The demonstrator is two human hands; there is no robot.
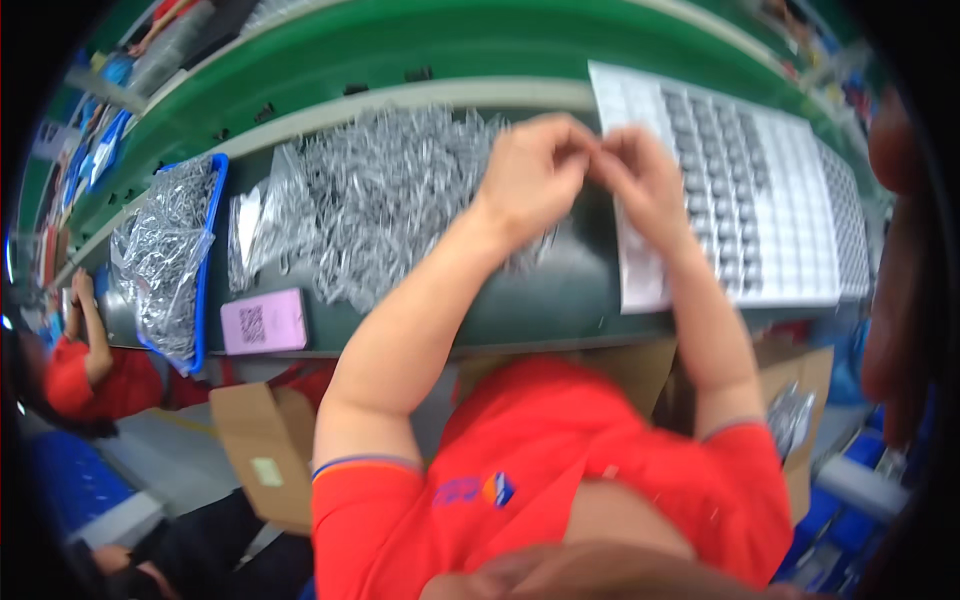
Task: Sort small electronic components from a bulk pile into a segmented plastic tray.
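My left hand (533, 178) and my right hand (645, 187) meet above the dark green worktable (585, 275), fingertips pinched close together. Anything between them is hidden or too small to make out. Left of my left hand spreads a big loose pile of small grey, shiny, narrow pieces (385, 190), reaching under its wrist. By my right hand lies a white sheet-like tray (790, 225) with a grid of places. Several rows on its near-hand side carry small dark grey parts (712, 170), while the middle rows look pale.
Clear plastic bags (285, 205) lie at the pile's left. A pink card (264, 322) with a square code rests by the front edge. Further left stands a blue basket (212, 235) of bagged pieces. Cardboard boxes (262, 455) sit below. A co-worker in a red shirt (80, 380) works at far left.
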